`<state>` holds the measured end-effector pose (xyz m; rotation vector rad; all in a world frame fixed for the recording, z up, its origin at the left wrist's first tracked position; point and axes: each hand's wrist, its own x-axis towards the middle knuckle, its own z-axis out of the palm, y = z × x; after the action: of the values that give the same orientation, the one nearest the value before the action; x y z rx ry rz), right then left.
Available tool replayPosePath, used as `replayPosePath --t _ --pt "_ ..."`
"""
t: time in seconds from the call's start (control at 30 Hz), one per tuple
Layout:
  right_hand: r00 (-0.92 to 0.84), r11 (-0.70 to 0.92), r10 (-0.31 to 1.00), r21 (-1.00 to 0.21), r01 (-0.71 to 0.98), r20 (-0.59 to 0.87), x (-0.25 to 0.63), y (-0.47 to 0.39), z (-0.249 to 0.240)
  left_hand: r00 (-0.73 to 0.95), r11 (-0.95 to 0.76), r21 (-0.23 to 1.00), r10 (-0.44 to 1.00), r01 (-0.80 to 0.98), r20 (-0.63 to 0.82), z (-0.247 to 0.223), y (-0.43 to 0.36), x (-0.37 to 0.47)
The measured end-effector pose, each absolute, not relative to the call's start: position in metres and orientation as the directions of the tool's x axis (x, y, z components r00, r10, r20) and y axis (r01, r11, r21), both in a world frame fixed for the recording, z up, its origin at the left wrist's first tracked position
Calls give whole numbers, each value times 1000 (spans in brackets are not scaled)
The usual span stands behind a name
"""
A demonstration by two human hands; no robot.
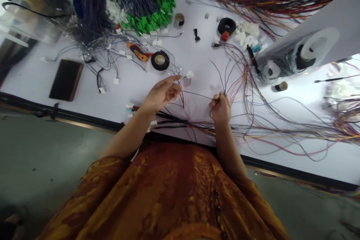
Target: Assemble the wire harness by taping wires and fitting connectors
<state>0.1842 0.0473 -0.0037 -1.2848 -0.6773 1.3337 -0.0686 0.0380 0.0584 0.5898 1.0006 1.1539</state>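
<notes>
My left hand (161, 95) is closed in a pinch near the middle of the table, thin wires between its fingers. A black wire (198, 94) runs from it, nearly straight, to my right hand (221, 108). That hand is wrapped round several dark wires (224, 78), whose loose ends fan out above its fingers. Just beyond my left fingertips lies a white connector (190, 74). Red wires (183, 101) hang below the left hand. Exactly how the wires sit inside each hand is hidden by the fingers.
Black tape (160, 60), an orange cutter (137, 51) and a dark flat case (66, 80) lie to the left. Behind is a bundle with green connectors (152, 20). Another tape roll (226, 26) and plastic-wrapped rolls (306, 54) are at right. Long wires (270, 132) cross the front edge.
</notes>
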Motion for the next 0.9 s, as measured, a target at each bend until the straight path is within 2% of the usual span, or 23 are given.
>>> replayPosePath --t 0.07,0.13,0.17,0.2,0.27,0.33,0.4,0.5,0.6,0.67,0.73,0.83,0.9 --pt "317 -151 933 -984 -90 -172 186 44 0 36 252 890 966 -379 -258 53 31 -70" --pt "356 27 928 -975 221 106 177 39 12 41 201 934 979 -295 -198 54 30 -69" --pt "274 120 936 -934 337 219 167 37 21 53 197 944 980 -267 -189 58 31 -70" --pt "127 203 954 -897 393 272 154 36 30 62 205 947 979 -246 -196 64 32 -71" --pt "-245 302 943 -887 348 225 124 39 45 34 229 950 973 -214 -227 76 34 -80" --pt "-461 313 872 -911 270 163 95 47 53 -36 227 965 972 -133 -234 83 33 -100" --pt "-507 303 849 -923 237 148 75 56 52 -78 192 980 979 58 -188 78 26 -128" --pt "-532 274 839 -931 241 110 59 66 40 -23 144 901 989 410 -148 51 10 -166" --pt "-595 237 803 -933 271 31 48 67 29 40 73 833 993 548 -114 24 0 -178" --pt "-618 230 786 -934 274 12 43 67 25 31 73 844 994 531 -106 18 -1 -174" --pt "-614 223 789 -944 244 28 39 66 24 -20 119 896 992 428 -122 21 2 -167" --pt "-573 174 818 -971 163 50 40 66 28 -75 167 975 985 147 -157 31 5 -160" --pt "-552 129 833 -983 127 38 44 65 32 -62 181 983 981 -35 -183 35 7 -157"
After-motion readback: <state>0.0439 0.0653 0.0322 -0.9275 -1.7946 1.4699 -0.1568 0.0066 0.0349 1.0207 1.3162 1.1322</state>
